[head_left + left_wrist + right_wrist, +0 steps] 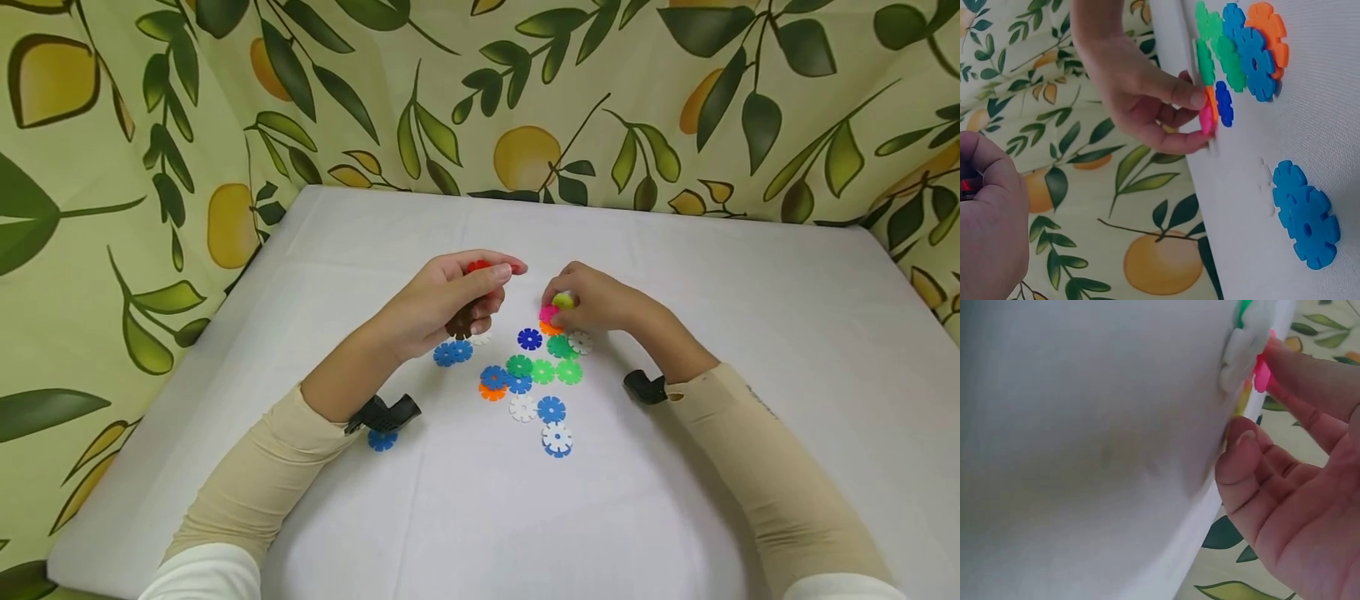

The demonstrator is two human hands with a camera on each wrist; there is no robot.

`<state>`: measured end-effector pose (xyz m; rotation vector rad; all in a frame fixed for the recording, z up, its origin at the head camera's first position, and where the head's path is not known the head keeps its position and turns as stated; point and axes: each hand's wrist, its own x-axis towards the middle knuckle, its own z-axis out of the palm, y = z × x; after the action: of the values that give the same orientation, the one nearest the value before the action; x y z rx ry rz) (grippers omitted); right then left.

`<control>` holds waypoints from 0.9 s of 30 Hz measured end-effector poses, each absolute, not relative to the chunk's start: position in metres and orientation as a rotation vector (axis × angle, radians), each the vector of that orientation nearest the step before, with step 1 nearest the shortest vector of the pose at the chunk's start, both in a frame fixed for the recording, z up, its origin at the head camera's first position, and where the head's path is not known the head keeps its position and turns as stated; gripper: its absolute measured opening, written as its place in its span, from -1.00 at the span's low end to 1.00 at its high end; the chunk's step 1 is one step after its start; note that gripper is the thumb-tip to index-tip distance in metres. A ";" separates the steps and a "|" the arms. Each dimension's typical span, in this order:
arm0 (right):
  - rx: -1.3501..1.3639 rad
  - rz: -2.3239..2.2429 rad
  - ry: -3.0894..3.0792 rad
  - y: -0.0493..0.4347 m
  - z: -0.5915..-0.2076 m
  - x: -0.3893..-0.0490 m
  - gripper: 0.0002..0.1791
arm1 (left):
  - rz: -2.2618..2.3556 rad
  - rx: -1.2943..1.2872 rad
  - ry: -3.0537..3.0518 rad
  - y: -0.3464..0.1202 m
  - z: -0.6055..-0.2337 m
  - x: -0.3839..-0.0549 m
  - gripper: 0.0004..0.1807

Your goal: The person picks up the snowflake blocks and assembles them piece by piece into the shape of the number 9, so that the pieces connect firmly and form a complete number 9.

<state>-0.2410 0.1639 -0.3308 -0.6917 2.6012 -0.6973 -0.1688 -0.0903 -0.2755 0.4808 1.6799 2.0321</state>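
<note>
My left hand [450,298], raised over the white table, holds notched plastic discs: a red disc [477,266] shows at the top and a brown disc [459,325] beneath the palm. Its curled fingers partly hide both. To the right, my right hand [603,300] pinches a pink disc [549,314] between thumb and fingers; the left wrist view shows the pink disc [1206,117] at the fingertips. An orange disc [552,329] lies right under it, and a yellow disc [564,298] shows beneath the fingers. A dark blue disc [529,339] lies just nearer.
Several green, blue, white and orange discs are scattered over the middle of the table [337,533], some overlapping, such as a white disc [557,437] on a blue one. A lone blue disc [382,441] lies beneath the left wrist's black mount [393,412]. Leaf-patterned cloth [525,100] hangs behind.
</note>
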 end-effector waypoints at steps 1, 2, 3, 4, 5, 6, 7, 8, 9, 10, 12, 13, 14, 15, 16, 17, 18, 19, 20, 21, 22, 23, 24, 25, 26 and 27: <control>-0.678 -0.700 2.602 0.164 -0.331 -0.241 -0.77 | 2.029 0.484 1.684 -0.090 -0.276 -0.169 -0.68; -0.670 -0.704 2.604 0.164 -0.331 -0.240 -0.79 | 2.024 0.489 1.697 -0.090 -0.276 -0.168 -0.68; -0.661 -0.704 2.609 0.164 -0.330 -0.240 -0.80 | 2.015 0.490 1.720 -0.090 -0.276 -0.168 -0.69; -0.647 -0.701 2.615 0.165 -0.330 -0.240 -0.80 | 2.001 0.490 1.763 -0.090 -0.276 -0.168 -0.70; -0.636 -0.705 2.619 0.165 -0.331 -0.239 -0.80 | 1.983 0.505 1.812 -0.090 -0.277 -0.168 -0.70; -0.620 -0.714 2.621 0.167 -0.331 -0.239 -0.80 | 1.957 0.520 1.880 -0.089 -0.277 -0.167 -0.70; -0.607 -0.731 2.620 0.168 -0.332 -0.239 -0.82 | 1.922 0.546 1.963 -0.089 -0.278 -0.166 -0.70; -0.596 -0.754 2.615 0.169 -0.331 -0.237 -0.83 | 1.883 0.586 2.052 -0.088 -0.278 -0.165 -0.69; -0.592 -0.779 2.608 0.171 -0.330 -0.236 -0.84 | 1.839 0.632 2.142 -0.087 -0.279 -0.164 -0.68; -0.593 -0.801 2.601 0.172 -0.328 -0.234 -0.86 | 1.795 0.681 2.228 -0.087 -0.279 -0.163 -0.66; -0.611 -0.883 2.577 0.174 -0.320 -0.228 -0.89 | 1.719 0.771 2.361 -0.086 -0.280 -0.161 -0.62; -0.638 -0.944 2.557 0.175 -0.313 -0.224 -0.88 | 1.687 0.810 2.411 -0.086 -0.280 -0.160 -0.60; -0.676 -1.009 2.536 0.175 -0.306 -0.219 -0.88 | 1.666 0.837 2.444 -0.085 -0.280 -0.159 -0.59; -0.722 -1.077 2.513 0.175 -0.299 -0.213 -0.89 | 1.651 0.851 2.465 -0.085 -0.280 -0.158 -0.58; -0.772 -1.143 2.494 0.175 -0.292 -0.207 -0.88 | 1.643 0.856 2.478 -0.085 -0.280 -0.158 -0.58; -0.832 -1.207 2.476 0.175 -0.284 -0.201 -0.88 | 1.639 0.864 2.486 -0.084 -0.280 -0.157 -0.58; -0.894 -1.260 2.463 0.175 -0.278 -0.194 -0.86 | 1.638 0.874 2.492 -0.084 -0.279 -0.156 -0.58; -0.970 -1.287 2.472 0.175 -0.272 -0.187 -0.84 | 1.639 0.884 2.494 -0.084 -0.279 -0.156 -0.59; -1.037 -1.297 2.494 0.174 -0.267 -0.181 -0.82 | 1.643 0.902 2.495 -0.084 -0.279 -0.155 -0.59; -1.101 -1.289 2.530 0.173 -0.262 -0.174 -0.80 | 1.646 0.924 2.493 -0.084 -0.278 -0.155 -0.59; -1.157 -1.267 2.579 0.172 -0.259 -0.169 -0.78 | 1.647 0.950 2.493 -0.084 -0.278 -0.154 -0.59; -1.201 -1.244 2.626 0.170 -0.257 -0.165 -0.77 | 1.645 0.979 2.494 -0.084 -0.278 -0.153 -0.58; -1.233 -1.224 2.669 0.169 -0.255 -0.162 -0.76 | 1.644 1.008 2.493 -0.084 -0.277 -0.153 -0.58; -1.253 -1.208 2.704 0.168 -0.254 -0.159 -0.77 | 1.641 1.036 2.493 -0.084 -0.277 -0.152 -0.57; -1.270 -1.202 2.728 0.167 -0.253 -0.158 -0.78 | 1.635 1.060 2.496 -0.084 -0.277 -0.151 -0.56; -1.282 -1.198 2.746 0.166 -0.253 -0.157 -0.79 | 1.630 1.079 2.498 -0.084 -0.276 -0.151 -0.54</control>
<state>-0.1566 0.1657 -0.2529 -1.2819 2.7458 -1.1980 -0.1506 -0.0838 -0.2764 1.0790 2.4981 1.6298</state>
